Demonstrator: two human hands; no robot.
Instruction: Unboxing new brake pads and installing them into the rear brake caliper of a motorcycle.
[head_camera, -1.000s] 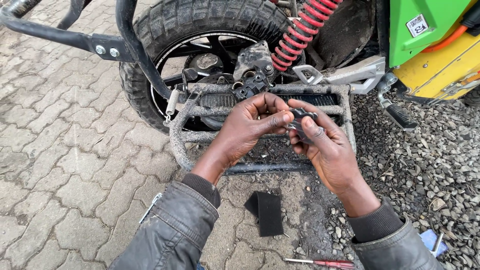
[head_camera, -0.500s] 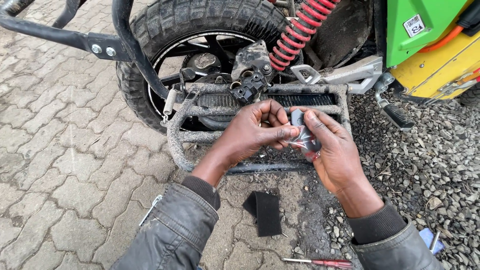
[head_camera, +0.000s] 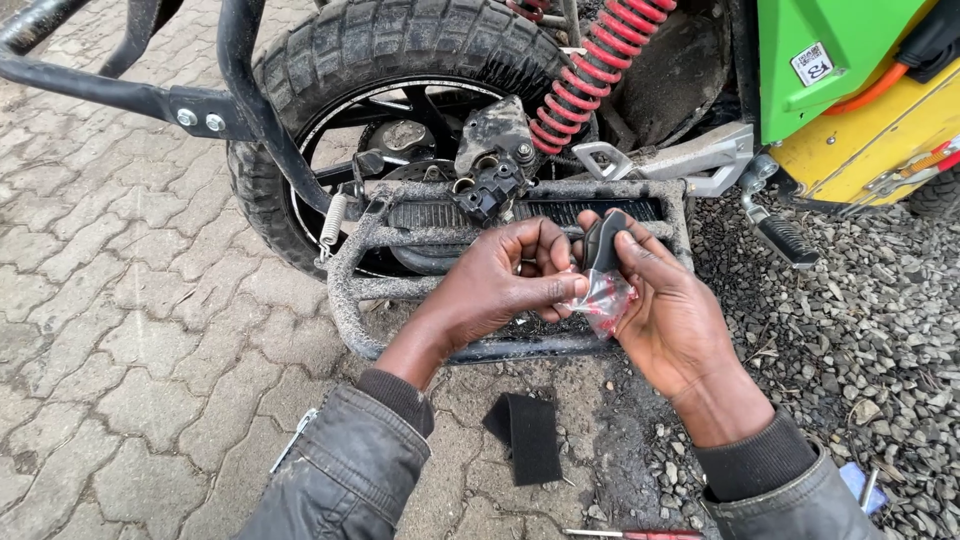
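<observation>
Between both hands, the dark pad (head_camera: 604, 240) stood upright, half out of its clear wrapper (head_camera: 603, 296); right hand (head_camera: 668, 318) gripped it, left hand (head_camera: 505, 285) pinched the wrapper.

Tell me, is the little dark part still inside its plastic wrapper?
Partly out. The dark part sticks up above the clear wrapper, pinched by the right hand, while the left hand grips the wrapper.

A red coiled spring (head_camera: 590, 75) stood by the black knobbly tyre (head_camera: 400, 45); green (head_camera: 830, 40) and yellow panels (head_camera: 880, 130) were beside it. The crinkled wrapper (head_camera: 605, 297) was clear with red, the small part (head_camera: 603, 243) dark grey.
</observation>
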